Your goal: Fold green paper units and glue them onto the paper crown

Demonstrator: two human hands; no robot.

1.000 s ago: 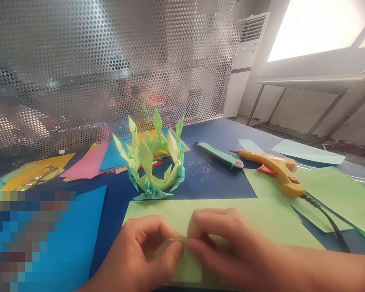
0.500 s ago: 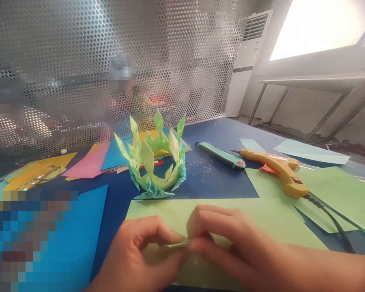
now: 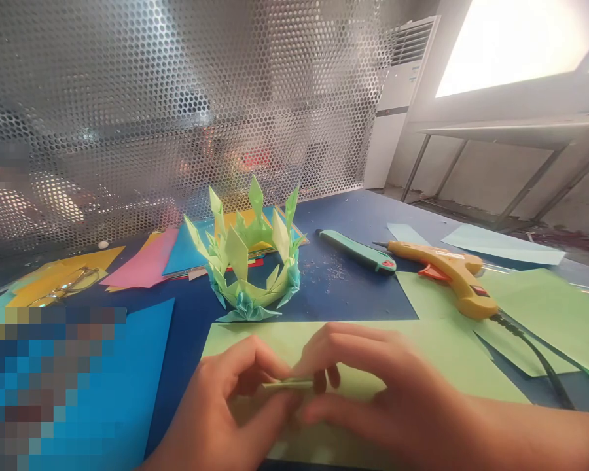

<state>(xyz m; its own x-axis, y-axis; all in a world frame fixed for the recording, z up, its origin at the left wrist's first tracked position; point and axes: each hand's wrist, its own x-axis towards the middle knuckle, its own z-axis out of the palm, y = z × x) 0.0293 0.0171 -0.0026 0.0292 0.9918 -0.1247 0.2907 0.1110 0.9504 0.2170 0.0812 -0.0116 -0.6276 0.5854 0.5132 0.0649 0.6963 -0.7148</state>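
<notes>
A small folded strip of green paper [image 3: 288, 384] is pinched edge-on between both hands at the 6 o'clock edge of the view, just above a light green sheet [image 3: 436, 356] spread on the blue worktable [image 3: 353, 294]. The left hand [image 3: 226, 412] is closed on the strip's left end, thumb beneath and forefinger curled over; the right hand [image 3: 368, 399] grasps its right end with thumb and fingertips, the remaining fingers arched above. The piece appears flattened into a narrow slip, so the step in hand is judged to be the pressing of a crease in a small folded unit. The next move would seem to call for a firm, even squeeze along the whole fold, with the edges kept aligned so the slip is not skewed.

At 12 o'clock from the hands, a crown-like ring of folded green and teal paper points [image 3: 248, 261] stands upright on the table, well apart from the fingers. At about 2 o'clock a yellow glue gun [image 3: 446, 271] lies on its side, its black cord [image 3: 535, 356] trailing toward 4 o'clock, with a teal utility knife [image 3: 356, 251] just beside its nozzle. Pink, yellow and blue sheets [image 3: 142, 265] are fanned at 10 o'clock before a perforated metal screen [image 3: 177, 98].
</notes>
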